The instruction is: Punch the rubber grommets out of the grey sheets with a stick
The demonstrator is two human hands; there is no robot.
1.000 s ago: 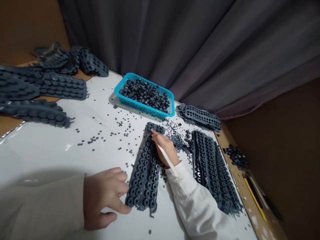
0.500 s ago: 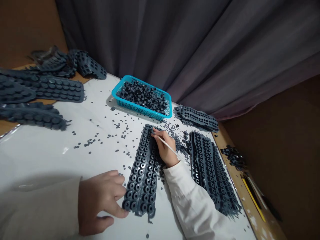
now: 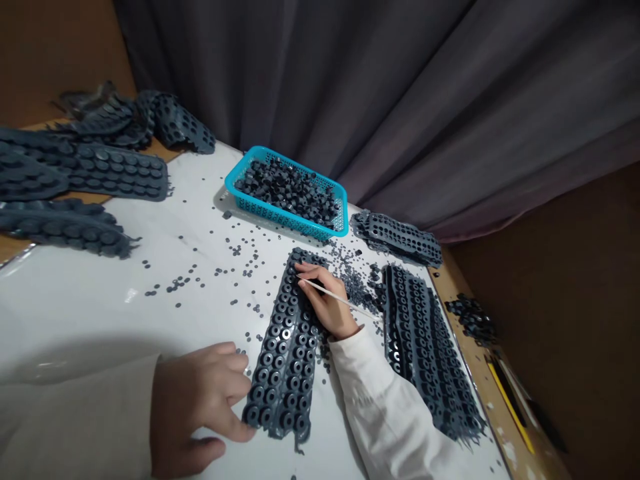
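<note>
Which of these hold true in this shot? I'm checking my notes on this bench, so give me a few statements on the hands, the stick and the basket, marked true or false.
1. The right hand holds a thin pale stick over the dark grey rubber strip of rings. True.
2. The left hand is lifted clear of that strip. False: its fingers press the strip's near left corner.
3. The turquoise plastic basket holds dark grey ring pieces. True.
4. The basket sits at the near edge of the white tabletop. False: it sits at the far side, by the grey curtain.
</note>
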